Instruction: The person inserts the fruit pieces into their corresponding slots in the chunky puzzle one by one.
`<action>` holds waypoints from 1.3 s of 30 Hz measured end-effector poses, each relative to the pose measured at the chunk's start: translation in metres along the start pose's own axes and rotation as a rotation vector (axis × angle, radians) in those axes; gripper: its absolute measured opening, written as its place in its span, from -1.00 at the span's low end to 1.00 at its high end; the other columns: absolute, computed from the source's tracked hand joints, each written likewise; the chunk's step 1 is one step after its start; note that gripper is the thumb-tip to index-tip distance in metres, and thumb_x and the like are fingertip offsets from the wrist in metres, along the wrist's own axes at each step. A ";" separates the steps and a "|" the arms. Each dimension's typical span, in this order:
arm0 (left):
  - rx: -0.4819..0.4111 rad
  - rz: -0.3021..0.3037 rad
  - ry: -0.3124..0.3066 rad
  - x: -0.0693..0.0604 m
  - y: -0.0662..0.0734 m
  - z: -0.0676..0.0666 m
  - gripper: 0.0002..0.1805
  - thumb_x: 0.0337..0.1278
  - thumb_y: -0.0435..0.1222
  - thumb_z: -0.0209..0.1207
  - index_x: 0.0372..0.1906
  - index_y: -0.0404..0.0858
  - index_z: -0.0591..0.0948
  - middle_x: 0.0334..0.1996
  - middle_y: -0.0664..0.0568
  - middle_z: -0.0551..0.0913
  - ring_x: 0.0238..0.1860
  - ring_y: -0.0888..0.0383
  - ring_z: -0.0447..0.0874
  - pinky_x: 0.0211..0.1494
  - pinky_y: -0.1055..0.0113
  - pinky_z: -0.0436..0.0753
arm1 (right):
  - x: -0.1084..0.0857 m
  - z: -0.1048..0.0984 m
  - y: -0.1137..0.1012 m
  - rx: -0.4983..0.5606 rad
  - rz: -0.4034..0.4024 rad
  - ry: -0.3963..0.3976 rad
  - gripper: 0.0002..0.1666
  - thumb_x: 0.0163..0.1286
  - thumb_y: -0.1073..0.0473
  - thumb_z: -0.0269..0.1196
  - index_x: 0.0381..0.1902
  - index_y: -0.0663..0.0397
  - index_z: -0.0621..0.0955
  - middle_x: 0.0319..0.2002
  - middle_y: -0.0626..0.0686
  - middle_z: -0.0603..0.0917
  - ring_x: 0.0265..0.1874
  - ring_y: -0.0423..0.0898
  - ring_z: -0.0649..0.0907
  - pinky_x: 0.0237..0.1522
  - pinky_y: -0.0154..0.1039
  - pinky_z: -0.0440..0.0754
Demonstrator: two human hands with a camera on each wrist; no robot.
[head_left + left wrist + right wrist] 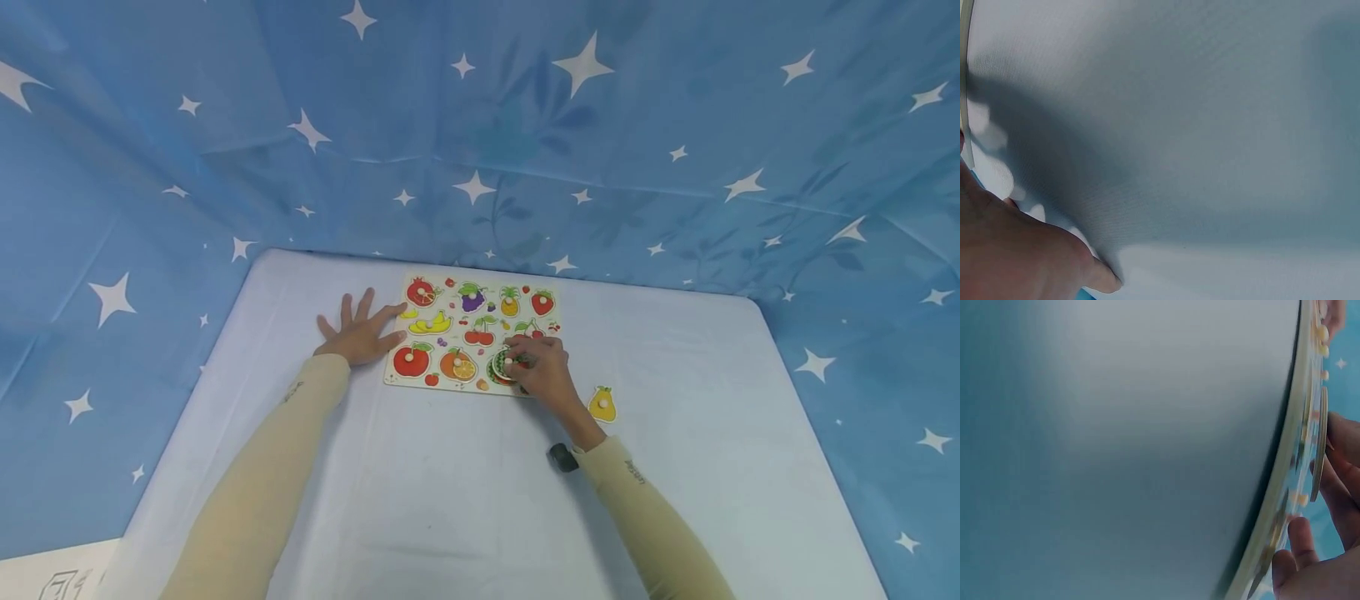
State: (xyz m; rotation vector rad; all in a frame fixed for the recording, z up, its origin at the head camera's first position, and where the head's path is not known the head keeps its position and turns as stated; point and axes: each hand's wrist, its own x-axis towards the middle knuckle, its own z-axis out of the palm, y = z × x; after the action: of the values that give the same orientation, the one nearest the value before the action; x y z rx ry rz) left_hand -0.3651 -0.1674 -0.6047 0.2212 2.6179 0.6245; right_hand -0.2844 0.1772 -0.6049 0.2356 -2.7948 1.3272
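Note:
A fruit knob puzzle board (392, 379) lies on the table. My left hand (360, 338) is spread flat at its left side, thumb and a fingertip on the board's edge; in the left wrist view only part of that hand (1022, 256) shows. With thumb and fingers, my right hand (547, 372) pinches a round watermelon piece (500, 367) over the board's front right part. Edge-on in the right wrist view, this watermelon piece (1320, 447) appears slightly above the board (1275, 462). Fingers partly cover the cherries and the right front corner.
Off the board's front right corner, a yellow pear piece (602, 405) lies on the white tablecloth (450, 500). A small dark object (562, 457) is at my right wrist. Apple (411, 361), orange (457, 364) and other fruit pieces sit on the board. Blue starry cloth (480, 125) hangs behind.

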 end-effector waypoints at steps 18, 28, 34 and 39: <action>0.026 0.005 -0.008 -0.002 0.009 -0.004 -0.18 0.55 0.19 0.04 0.75 0.16 0.11 0.73 -0.21 -0.48 0.63 -0.38 -0.75 0.37 -0.63 -0.56 | -0.006 0.016 -0.005 -0.076 -0.002 0.054 -0.90 0.29 0.36 0.54 -0.28 0.14 0.80 0.21 0.07 0.77 0.25 0.20 0.45 0.34 0.30 0.16; 0.022 0.004 -0.002 -0.007 0.009 -0.005 -0.19 0.56 0.18 0.03 0.75 0.14 0.11 0.73 -0.22 -0.47 0.63 -0.40 -0.72 0.38 -0.63 -0.56 | -0.006 0.020 -0.003 -0.134 -0.070 0.054 -0.87 0.27 0.33 0.56 -0.34 0.09 0.76 0.22 0.09 0.77 0.26 0.27 0.49 0.26 0.36 0.24; 0.009 0.013 -0.004 -0.003 0.003 0.000 -0.17 0.53 0.18 0.05 0.75 0.13 0.11 0.73 -0.22 -0.48 0.63 -0.40 -0.74 0.36 -0.63 -0.59 | -0.007 0.011 -0.002 -0.109 -0.030 -0.061 -0.52 0.41 0.15 0.50 0.25 0.10 0.72 0.49 0.09 0.55 0.45 0.30 0.35 0.35 0.38 0.16; 0.012 0.017 0.005 -0.002 0.001 0.000 -0.17 0.53 0.17 0.06 0.75 0.12 0.10 0.73 -0.23 -0.48 0.62 -0.41 -0.74 0.34 -0.65 -0.58 | -0.007 -0.005 -0.006 -0.060 -0.013 -0.128 -0.01 0.47 -0.08 0.43 0.70 0.01 0.28 0.74 0.10 0.05 0.64 0.37 0.04 0.48 0.53 -0.09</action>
State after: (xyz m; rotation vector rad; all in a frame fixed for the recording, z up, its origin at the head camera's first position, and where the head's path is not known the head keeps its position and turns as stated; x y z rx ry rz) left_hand -0.3635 -0.1666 -0.6035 0.2459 2.6273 0.6160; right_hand -0.2765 0.1782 -0.5974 0.3474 -2.9271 1.2663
